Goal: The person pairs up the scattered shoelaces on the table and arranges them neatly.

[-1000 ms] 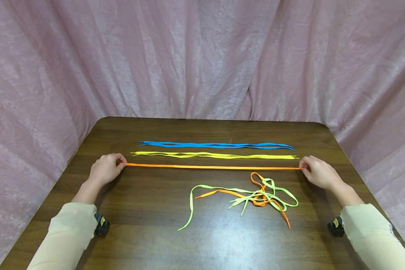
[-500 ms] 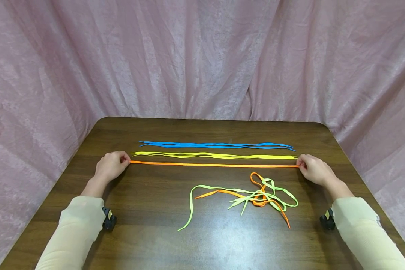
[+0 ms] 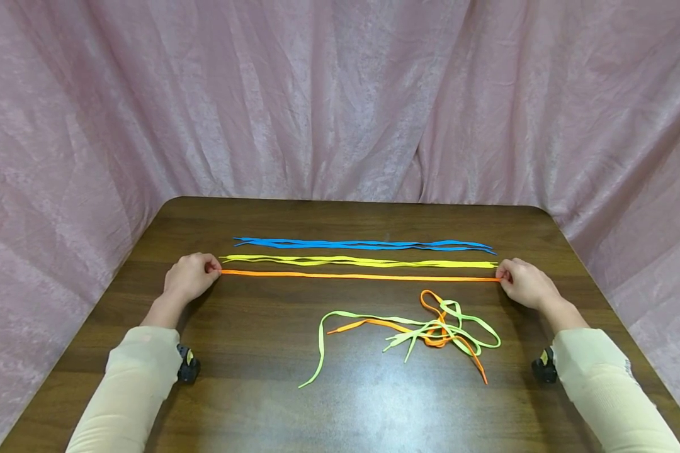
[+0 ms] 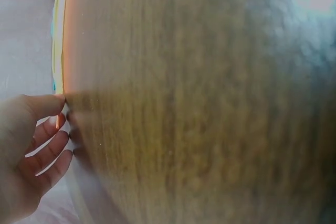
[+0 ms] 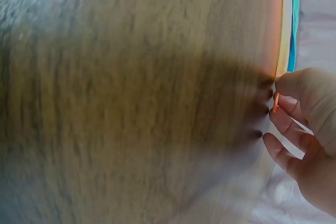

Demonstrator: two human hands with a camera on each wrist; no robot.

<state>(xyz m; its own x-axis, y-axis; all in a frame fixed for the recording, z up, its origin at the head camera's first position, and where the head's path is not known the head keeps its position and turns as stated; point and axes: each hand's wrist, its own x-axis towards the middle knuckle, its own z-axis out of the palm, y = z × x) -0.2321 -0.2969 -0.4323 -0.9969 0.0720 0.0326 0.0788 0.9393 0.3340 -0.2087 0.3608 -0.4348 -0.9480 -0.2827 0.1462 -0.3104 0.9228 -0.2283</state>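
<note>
An orange shoelace (image 3: pixel 357 276) runs nearly straight from side to side across the table, just in front of the yellow laces. Its left end is pinched between thumb and finger of my left hand (image 3: pixel 189 277); the tip sticks out past the fingers in the left wrist view. My right hand (image 3: pixel 527 283) pinches the other end, and an orange tip (image 5: pixel 276 103) shows below the thumb in the right wrist view. Yellow shoelaces (image 3: pixel 345 260) lie stretched beyond it, and blue shoelaces (image 3: pixel 362 243) lie parallel farther back.
Nearer to me on the wooden table (image 3: pixel 249 390), a light green shoelace (image 3: pixel 362 314) lies tangled with another orange shoelace (image 3: pixel 478 365), right of centre. A pink curtain (image 3: pixel 340 100) hangs behind the table and at both sides.
Both hands have moved slightly inward and away from me, bringing the orange shoelace closer to the yellow ones. The other laces have stayed where they were.
</note>
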